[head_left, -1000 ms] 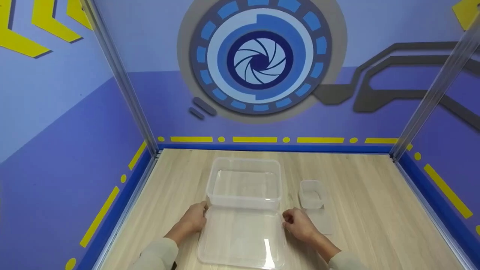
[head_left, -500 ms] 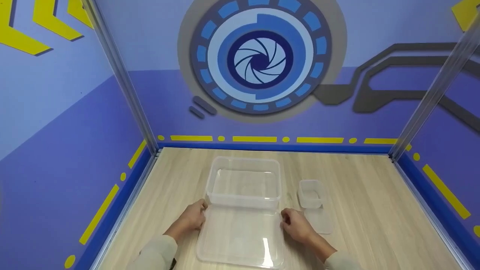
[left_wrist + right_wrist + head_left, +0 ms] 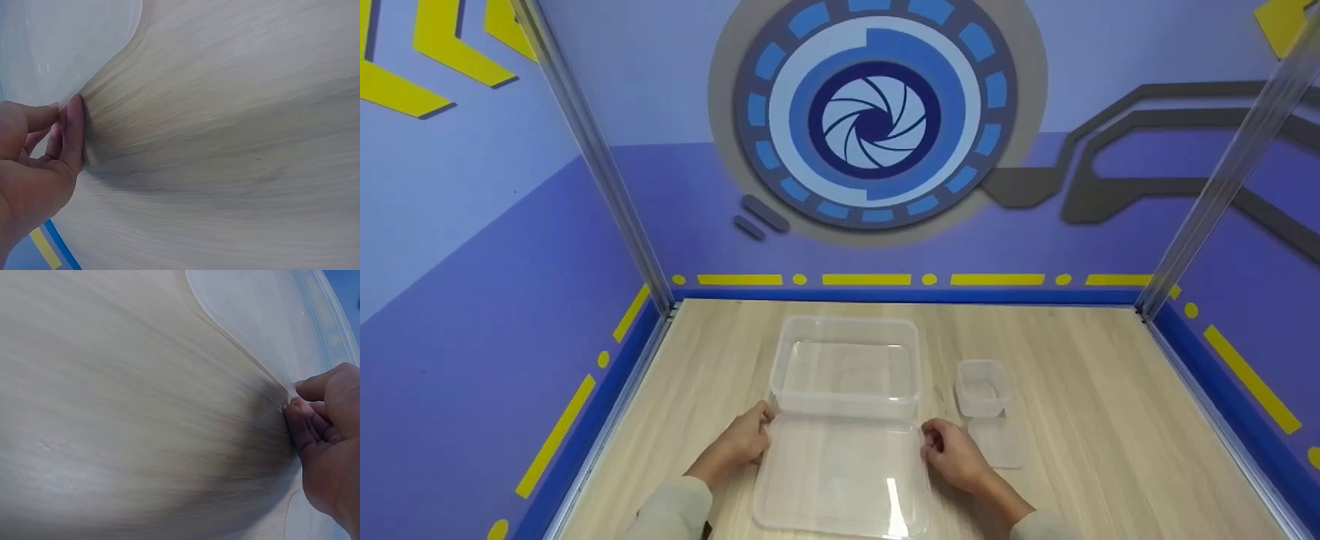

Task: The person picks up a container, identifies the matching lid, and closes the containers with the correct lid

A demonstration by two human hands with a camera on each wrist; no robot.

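A large clear rectangular lid (image 3: 840, 472) lies in front of a large clear plastic box (image 3: 846, 405), close against its near wall. On the lid's left edge, my left hand (image 3: 741, 436) pinches the rim between thumb and fingers, as the left wrist view shows with the lid (image 3: 84, 45) and hand (image 3: 42, 154). Opposite, my right hand (image 3: 956, 454) pinches the right edge; in the right wrist view the fingers (image 3: 301, 419) and thumb meet at the rim of the lid (image 3: 247, 309).
To the right stands a small clear box (image 3: 981, 390), with a small flat lid (image 3: 997, 444) in front of it beside my right hand. The wooden table (image 3: 1110, 420) is bounded by printed walls and metal posts (image 3: 592, 142) at the back corners.
Both hands keep their hold on the large lid's edges. The view shifts slightly; the boxes and lids stay in place.
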